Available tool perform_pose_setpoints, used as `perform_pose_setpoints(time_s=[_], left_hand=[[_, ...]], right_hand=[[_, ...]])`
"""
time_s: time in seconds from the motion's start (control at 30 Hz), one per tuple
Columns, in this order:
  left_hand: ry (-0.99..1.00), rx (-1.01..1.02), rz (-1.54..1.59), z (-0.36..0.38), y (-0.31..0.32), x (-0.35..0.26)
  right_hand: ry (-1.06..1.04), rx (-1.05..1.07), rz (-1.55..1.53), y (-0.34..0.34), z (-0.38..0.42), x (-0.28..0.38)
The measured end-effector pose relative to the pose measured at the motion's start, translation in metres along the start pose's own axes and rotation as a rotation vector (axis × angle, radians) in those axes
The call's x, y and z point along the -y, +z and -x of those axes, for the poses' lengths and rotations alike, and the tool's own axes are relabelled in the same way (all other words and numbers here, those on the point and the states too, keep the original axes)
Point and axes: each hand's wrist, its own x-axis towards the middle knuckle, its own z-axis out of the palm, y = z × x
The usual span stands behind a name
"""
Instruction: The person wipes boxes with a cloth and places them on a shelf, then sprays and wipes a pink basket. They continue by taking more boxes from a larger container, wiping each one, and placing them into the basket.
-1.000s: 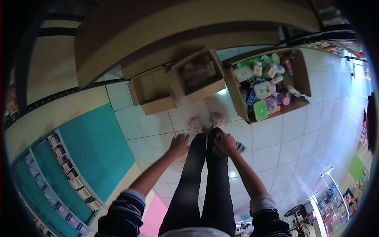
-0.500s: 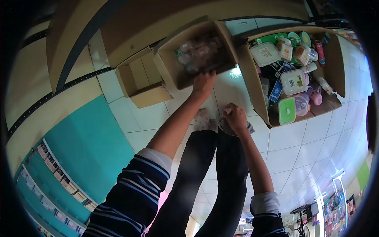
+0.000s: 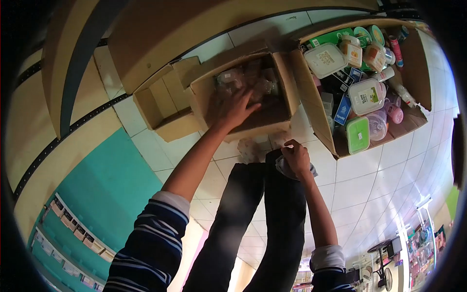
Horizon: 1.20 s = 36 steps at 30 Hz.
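Observation:
My left hand [image 3: 238,108] reaches over the near side of the middle cardboard box [image 3: 260,127], its fingers spread above several clear plastic-wrapped items [image 3: 230,77] inside. Nothing shows in its grasp. Near my right knee, my right hand [image 3: 296,156] has its fingers curled together over a grey cloth [image 3: 284,168]. Whether its fingertips grip the cloth or something else is too small to tell.
A smaller open box [image 3: 177,127] stands left of the middle one. On the right, a large carton [image 3: 323,134] holds several plastic tubs, bottles and small boxes. Shelves with small boxes [image 3: 80,233] line the lower left. A black fan [image 3: 382,263] stands at lower right.
My left hand has moved from the middle box's near edge to over its inside, with the fingers now spread. That box now sits lower in view. My right hand has shifted slightly down.

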Motion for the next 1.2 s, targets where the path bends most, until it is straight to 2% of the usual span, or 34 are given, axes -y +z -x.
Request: perform_pose_setpoints(time_s=[0.07, 0.1, 0.17, 0.3, 0.37, 0.4, 0.43, 0.47, 0.5, 0.53, 0.6, 0.67, 0.7, 0.77, 0.8, 0.9, 0.97, 1.0, 1.07, 1.1, 1.2], left_hand=[[0.066, 0.031, -0.341, -0.013, 0.003, 0.003], [0.064, 0.034, -0.337, -0.016, 0.010, 0.009], [0.054, 0.134, -0.671, -0.021, 0.022, 0.017], [0.007, 0.165, -0.648, -0.015, 0.024, 0.010], [-0.038, -0.151, -0.079, -0.008, 0.021, 0.006], [-0.028, -0.155, -0.081, -0.004, 0.012, -0.004], [-0.256, -0.071, 0.564, 0.002, -0.003, -0.020], [-0.473, 0.028, 1.209, 0.008, -0.019, -0.039], [-0.449, 0.025, 1.207, 0.017, -0.039, -0.064], [-0.411, 0.008, 1.238, 0.029, -0.062, -0.095], [-0.338, -0.016, 1.270, 0.051, -0.104, -0.147], [-0.403, 0.144, 1.036, 0.074, -0.149, -0.193], [-0.363, 0.129, 1.038, 0.084, -0.168, -0.222], [-0.204, -0.081, 1.108, 0.108, -0.206, -0.280], [-0.166, -0.099, 1.114, 0.121, -0.226, -0.303], [-0.123, -0.077, 1.056, 0.168, -0.288, -0.366], [-0.237, -0.020, 1.146, 0.204, -0.321, -0.410], [-0.100, -0.080, 1.069, 0.218, -0.332, -0.425], [0.155, -0.228, 0.901, 0.246, -0.354, -0.457], [0.129, -0.236, 0.837, 0.259, -0.361, -0.462], [0.155, -0.343, 0.906, 0.279, -0.386, -0.468]], right_hand=[[0.006, -0.007, -0.023, 0.004, -0.001, -0.006], [0.003, -0.017, -0.048, 0.005, -0.001, -0.006], [0.027, 0.003, -0.074, 0.002, -0.002, -0.005], [0.109, 0.030, -0.163, -0.012, 0.009, 0.003], [0.190, 0.068, -0.241, -0.030, 0.022, 0.011], [0.269, 0.110, -0.318, -0.039, 0.030, 0.015], [0.260, 0.100, -0.321, -0.046, 0.040, 0.016], [0.244, 0.174, -0.566, -0.055, 0.052, 0.016], [0.219, 0.247, -0.807, -0.064, 0.065, 0.020], [0.197, 0.232, -0.804, -0.077, 0.080, 0.033], [0.210, 0.329, -1.155, -0.110, 0.115, 0.067], [0.149, 0.317, -1.224, -0.140, 0.153, 0.097], [0.122, 0.177, -1.301, -0.155, 0.174, 0.116], [0.065, -0.059, -1.475, -0.191, 0.221, 0.168], [0.024, -0.065, -1.461, -0.209, 0.246, 0.198], [-0.324, -0.435, -1.384, -0.248, 0.322, 0.278], [-0.469, -0.605, -1.083, -0.257, 0.368, 0.322], [-0.566, -0.695, -0.897, -0.258, 0.381, 0.340], [-0.682, -0.798, -0.582, -0.254, 0.416, 0.377], [-0.803, -0.826, -0.448, -0.254, 0.429, 0.388], [-0.988, -0.835, -0.256, -0.245, 0.470, 0.410]])
